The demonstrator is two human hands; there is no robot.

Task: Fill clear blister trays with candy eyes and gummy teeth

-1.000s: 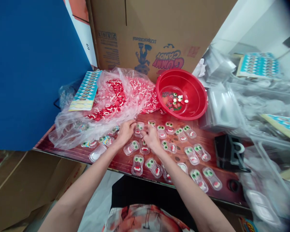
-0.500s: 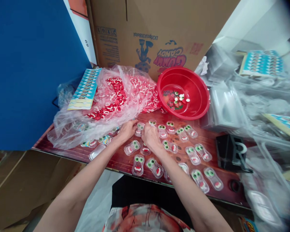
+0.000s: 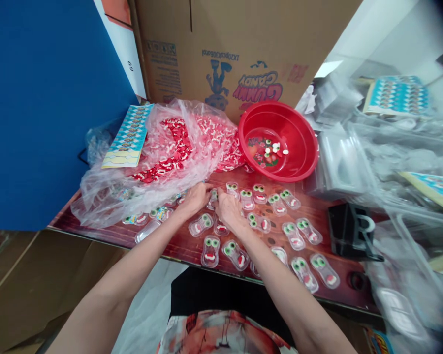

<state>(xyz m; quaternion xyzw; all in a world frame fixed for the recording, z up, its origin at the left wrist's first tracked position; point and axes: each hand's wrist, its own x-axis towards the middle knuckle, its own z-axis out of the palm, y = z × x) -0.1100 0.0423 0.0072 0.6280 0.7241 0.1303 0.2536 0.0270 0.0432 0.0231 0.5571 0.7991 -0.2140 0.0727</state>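
My left hand (image 3: 195, 198) and my right hand (image 3: 227, 207) meet over the wooden-topped table. Between their fingers is a small clear plastic candy pack (image 3: 213, 197) with green gummy eyes, pinched from both sides. Part of it is hidden by my fingertips. Just below my hands lie more clear packs: one pack with eyes and red-and-white lips (image 3: 201, 225), and another pack (image 3: 220, 227) partly under my right wrist. Several similar packs, such as this upright one (image 3: 210, 250), are spread to the right and nearer my body.
A clear bag of red-and-white gummy lips (image 3: 180, 142) lies behind my left hand, a printed card sheet (image 3: 127, 137) on it. Behind on the right stands a red basin (image 3: 306, 164) with a few gummies. A black tape dispenser (image 3: 345, 231) and plastic trays (image 3: 345, 155) sit at right.
The pack between my hands has turned and now shows narrower. My right hand has shifted slightly left, closer to my left hand. The surrounding packs have stayed put.
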